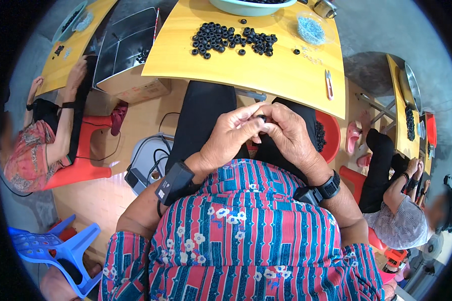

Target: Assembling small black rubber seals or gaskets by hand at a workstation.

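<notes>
Above my lap, just off the table's near edge, my two hands meet. Between the fingertips is a small black ring-shaped piece, partly hidden. My left hand pinches it from one side, and my right hand closes on it from the other. Many similar black rings lie in loose groups on the yellow table. A clear bowl of small bluish pieces stands at the table's right, with tiny clear bits scattered beside it.
Thread snips lie near the table's right edge. A pale green basin stands at the far edge. Below right of my hands is a red basin with black rings. A box stands left. People work at tables on both sides.
</notes>
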Demonstrator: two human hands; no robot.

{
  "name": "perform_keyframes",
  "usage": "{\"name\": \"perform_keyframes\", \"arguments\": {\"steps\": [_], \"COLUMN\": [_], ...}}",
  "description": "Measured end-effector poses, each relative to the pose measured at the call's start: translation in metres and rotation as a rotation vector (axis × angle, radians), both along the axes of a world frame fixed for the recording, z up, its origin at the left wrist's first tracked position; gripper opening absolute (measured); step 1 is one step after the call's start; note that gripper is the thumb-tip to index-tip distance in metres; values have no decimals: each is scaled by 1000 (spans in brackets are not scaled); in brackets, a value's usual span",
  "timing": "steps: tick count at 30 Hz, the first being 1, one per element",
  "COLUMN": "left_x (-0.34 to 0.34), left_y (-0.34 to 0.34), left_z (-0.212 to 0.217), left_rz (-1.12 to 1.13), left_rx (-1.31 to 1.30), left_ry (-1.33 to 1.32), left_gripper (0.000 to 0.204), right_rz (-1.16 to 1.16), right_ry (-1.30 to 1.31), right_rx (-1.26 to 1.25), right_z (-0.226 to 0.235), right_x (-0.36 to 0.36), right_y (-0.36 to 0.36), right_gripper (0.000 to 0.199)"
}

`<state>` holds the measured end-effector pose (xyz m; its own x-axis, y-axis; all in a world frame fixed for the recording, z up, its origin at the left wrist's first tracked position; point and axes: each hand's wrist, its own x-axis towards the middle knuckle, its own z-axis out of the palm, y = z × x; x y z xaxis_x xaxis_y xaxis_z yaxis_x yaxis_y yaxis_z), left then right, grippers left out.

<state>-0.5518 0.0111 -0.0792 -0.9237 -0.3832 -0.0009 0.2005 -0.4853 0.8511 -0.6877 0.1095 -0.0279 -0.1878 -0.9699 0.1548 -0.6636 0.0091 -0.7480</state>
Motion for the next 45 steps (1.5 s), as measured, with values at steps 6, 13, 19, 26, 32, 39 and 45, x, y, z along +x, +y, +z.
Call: {"name": "perform_keyframes", "arguments": {"steps": [6,13,19,26,32,39,45], "left_x": [2,1,1,6,2,4,4], "left_y": [0,0,1,5,9,9,7], "left_z": [-6,-4,-7,1,-4,-3,2], "left_rz": [-14,3,10,-12,146,105,113], "left_rx": [193,181,268,-78,-259,-204,-215], "left_ry": [-11,-38,14,-14,12,-81,-81], "left_gripper": [41,40,40,41,42,40,41], "right_rz": [23,0,3,5,12,-14,9], "right_ry": [54,28,47,85,84,55,101], "right_rx": [22,18,-44,-25,-16,-10,-50], "right_z": [3,2,0,4,3,-2,-4], "right_x": [4,5,7,6,6,6,3], "right_y": [2,3,0,4,2,4,-1], "right_gripper": [24,24,24,20,19,19,22]}}
